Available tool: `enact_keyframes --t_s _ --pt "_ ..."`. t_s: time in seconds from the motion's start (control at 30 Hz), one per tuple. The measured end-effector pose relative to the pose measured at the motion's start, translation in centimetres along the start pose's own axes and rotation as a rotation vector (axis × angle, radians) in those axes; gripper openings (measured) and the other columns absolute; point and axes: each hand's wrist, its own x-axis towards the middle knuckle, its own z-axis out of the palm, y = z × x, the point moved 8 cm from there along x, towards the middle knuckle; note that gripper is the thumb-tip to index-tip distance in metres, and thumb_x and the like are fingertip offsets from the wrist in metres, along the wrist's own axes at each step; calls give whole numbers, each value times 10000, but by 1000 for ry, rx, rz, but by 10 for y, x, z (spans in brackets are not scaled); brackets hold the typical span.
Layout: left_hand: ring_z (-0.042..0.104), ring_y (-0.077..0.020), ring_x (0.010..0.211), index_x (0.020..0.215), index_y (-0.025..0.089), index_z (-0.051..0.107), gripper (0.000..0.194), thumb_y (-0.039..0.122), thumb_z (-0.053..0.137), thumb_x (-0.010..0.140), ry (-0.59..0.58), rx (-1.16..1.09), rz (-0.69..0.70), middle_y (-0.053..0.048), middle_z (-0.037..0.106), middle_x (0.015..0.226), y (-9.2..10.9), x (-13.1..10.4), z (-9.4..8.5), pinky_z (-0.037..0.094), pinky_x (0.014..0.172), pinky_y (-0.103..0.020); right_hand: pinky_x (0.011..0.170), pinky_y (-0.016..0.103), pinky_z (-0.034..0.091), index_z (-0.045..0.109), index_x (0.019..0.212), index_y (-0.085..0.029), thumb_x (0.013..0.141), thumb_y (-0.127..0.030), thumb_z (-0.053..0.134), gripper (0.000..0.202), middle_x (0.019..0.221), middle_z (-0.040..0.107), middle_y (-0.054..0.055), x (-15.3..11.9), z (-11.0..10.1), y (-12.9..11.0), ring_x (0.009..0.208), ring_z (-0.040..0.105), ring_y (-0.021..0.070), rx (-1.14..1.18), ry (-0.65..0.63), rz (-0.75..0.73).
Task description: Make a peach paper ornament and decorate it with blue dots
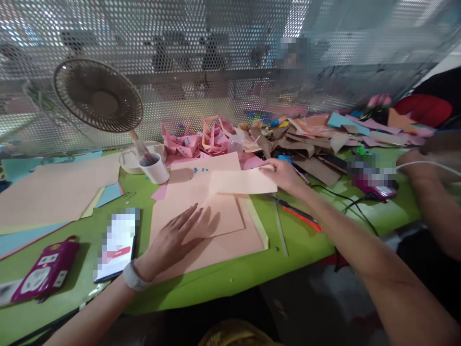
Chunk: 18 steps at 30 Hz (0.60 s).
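My left hand (176, 238) lies with outstretched fingers over a peach paper sheet (230, 218) near its left part. In my right hand (284, 175) is the raised far edge of that paper, pinched between thumb and fingers, so the paper curls up at the right. Beneath it are larger peach sheets (212, 257), with a yellow sheet (259, 226) showing at their right side. An orange-and-black cutter (302, 218) lies on the green table just right of the stack, beside a thin pale strip (280, 228).
A fan (99, 96) and a white cup (154, 168) stand at the back left. A phone (117, 245) and a magenta device (48, 271) lie left. Folded pink paper (216, 134) and brown scraps (288, 142) line the back. Another person's hand (414, 163) is at right.
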Motion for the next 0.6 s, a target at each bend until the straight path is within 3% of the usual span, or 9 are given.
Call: enact_keyframes --t_s 0.1,0.17,0.3,0.43,0.5,0.6 --pt "455 -282 1352 1546 279 172 697 408 514 952 -8 -23 -23 -108 370 1544 -4 -2 10 489 1036 -448 659 300 454 724 872 -177 731 -240 566 221 851 726 71 11 -48 46 760 636 224 -123 253 155" --pt "468 -280 1343 1544 285 180 692 405 515 951 -12 -37 -13 -102 375 1543 -4 -2 13 495 1030 -440 678 310 468 728 875 -187 721 -219 552 237 871 735 72 12 -61 67 755 641 228 -191 331 229" --pt "466 -272 1346 1544 291 181 684 397 508 953 -19 -40 5 -93 364 1550 -3 -3 13 484 1044 -424 776 334 488 729 869 -197 753 -193 493 263 925 743 81 18 -59 74 837 657 243 -261 398 227" --pt "442 -262 1365 1547 306 162 681 374 501 960 -34 -47 4 -79 334 1566 -3 -5 12 472 1057 -412 910 370 458 705 1013 -171 794 -161 433 350 1063 723 118 27 -50 66 991 642 260 -300 467 196" --pt "443 -259 1365 1548 315 153 682 364 499 963 -38 -53 2 -76 333 1567 -3 -6 11 471 1059 -412 910 359 462 695 1058 -161 799 -153 426 374 1091 717 123 28 -42 65 1005 644 254 -301 452 194" --pt "462 -257 1350 1547 326 159 682 359 505 960 -35 -57 3 -67 349 1559 -3 -6 9 479 1052 -404 824 335 492 735 913 -176 762 -176 492 287 931 748 98 26 -30 65 880 676 248 -297 368 202"
